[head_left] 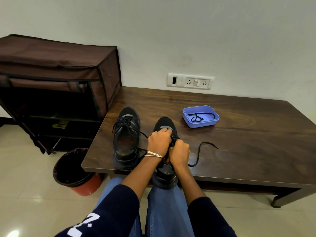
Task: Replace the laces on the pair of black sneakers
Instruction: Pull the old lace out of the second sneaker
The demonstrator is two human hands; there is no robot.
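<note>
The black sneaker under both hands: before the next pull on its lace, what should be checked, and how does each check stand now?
1. Right black sneaker steady: not ok, heel overhangs the dark wooden table edge.
2. Left hand holding the black lace: cannot tell, fingers curled at the eyelets.
3. Right hand gripping the lace: ok.
4. Loose lace tail free of snags: ok, lies on the bare table.
5. Left black sneaker laced: ok, ends loose.
6. Another black lace in the blue plastic tray: ok.

2 sneakers (pixel 126 139) on table (pixel 239 134), tray (pixel 201 117) right.
</note>
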